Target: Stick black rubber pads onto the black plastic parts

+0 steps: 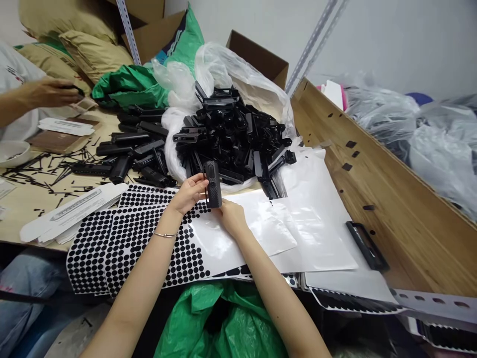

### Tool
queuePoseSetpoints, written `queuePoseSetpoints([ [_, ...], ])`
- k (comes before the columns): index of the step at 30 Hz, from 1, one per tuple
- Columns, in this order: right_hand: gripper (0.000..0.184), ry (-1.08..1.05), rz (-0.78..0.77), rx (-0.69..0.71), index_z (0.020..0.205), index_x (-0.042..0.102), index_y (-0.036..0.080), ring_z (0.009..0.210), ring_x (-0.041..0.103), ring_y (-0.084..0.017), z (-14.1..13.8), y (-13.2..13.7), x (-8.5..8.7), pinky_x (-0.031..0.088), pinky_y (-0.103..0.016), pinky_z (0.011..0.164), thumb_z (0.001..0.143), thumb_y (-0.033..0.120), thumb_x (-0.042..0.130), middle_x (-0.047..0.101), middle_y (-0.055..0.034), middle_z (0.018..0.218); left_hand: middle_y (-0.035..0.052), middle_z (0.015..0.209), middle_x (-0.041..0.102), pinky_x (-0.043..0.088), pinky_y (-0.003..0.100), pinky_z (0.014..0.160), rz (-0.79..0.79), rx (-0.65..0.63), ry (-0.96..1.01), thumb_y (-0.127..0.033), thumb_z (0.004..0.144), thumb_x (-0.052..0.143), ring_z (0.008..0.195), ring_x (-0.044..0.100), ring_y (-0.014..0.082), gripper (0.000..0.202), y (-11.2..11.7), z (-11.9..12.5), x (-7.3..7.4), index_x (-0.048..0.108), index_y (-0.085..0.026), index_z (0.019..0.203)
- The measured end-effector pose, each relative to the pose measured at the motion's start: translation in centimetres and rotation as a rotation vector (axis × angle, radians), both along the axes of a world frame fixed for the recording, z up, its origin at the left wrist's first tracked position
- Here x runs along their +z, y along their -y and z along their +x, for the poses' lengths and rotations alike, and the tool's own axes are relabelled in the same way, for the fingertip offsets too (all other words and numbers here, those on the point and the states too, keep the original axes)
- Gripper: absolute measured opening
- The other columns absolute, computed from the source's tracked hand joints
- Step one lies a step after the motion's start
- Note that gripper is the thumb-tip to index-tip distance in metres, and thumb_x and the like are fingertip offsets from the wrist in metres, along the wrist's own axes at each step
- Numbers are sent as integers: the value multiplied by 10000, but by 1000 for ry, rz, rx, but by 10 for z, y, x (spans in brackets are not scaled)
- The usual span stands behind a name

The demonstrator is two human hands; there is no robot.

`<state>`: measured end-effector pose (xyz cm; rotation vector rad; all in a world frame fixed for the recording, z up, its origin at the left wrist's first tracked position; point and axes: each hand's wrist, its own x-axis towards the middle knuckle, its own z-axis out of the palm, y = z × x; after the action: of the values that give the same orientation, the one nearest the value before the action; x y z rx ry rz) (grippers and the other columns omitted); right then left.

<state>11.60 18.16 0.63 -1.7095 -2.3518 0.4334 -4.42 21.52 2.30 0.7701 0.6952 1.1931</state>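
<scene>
Over the sticker sheets I hold up a black plastic case (213,185), upright, with a textured face toward me. My left hand (189,193) is closed at its left side, where a thin dark strip shows by the fingertips. Closed at its lower end is my right hand (231,217), with the fingertips partly hidden behind the case. Beneath my hands lie white sheets of round black stickers (143,238) and a glossy white backing sheet (242,233). Just beyond is a heap of similar black plastic parts (231,132) in a clear plastic bag (173,134).
Another person's hand (55,93) holds a small dark thing at the left. Black cases (122,149) and thin black sticks (55,171) lie near white printed cards (74,211). A wooden board (391,199) bounds the right; a green bag (219,323) hangs below the table edge.
</scene>
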Motion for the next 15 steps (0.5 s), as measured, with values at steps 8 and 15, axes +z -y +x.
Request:
queuePoseSetpoints([
  [8, 172, -387, 13, -116, 945, 644, 232, 770, 619, -195, 10, -2, -8, 415, -282, 664, 914, 279, 482, 705, -31, 850, -6, 744, 687, 529, 224, 612, -35, -42, -53, -360, 554, 888, 645, 638, 109, 446, 3, 0, 3, 642, -159, 867],
  [15, 212, -1402, -59, -187, 760, 646, 229, 991, 585, -187, 27, -10, -6, 517, -311, 808, 742, 428, 715, 593, -39, 1092, 18, 806, 716, 563, 250, 661, -40, -107, -163, -320, 572, 888, 730, 689, 146, 407, 5, 8, -3, 641, -149, 846],
])
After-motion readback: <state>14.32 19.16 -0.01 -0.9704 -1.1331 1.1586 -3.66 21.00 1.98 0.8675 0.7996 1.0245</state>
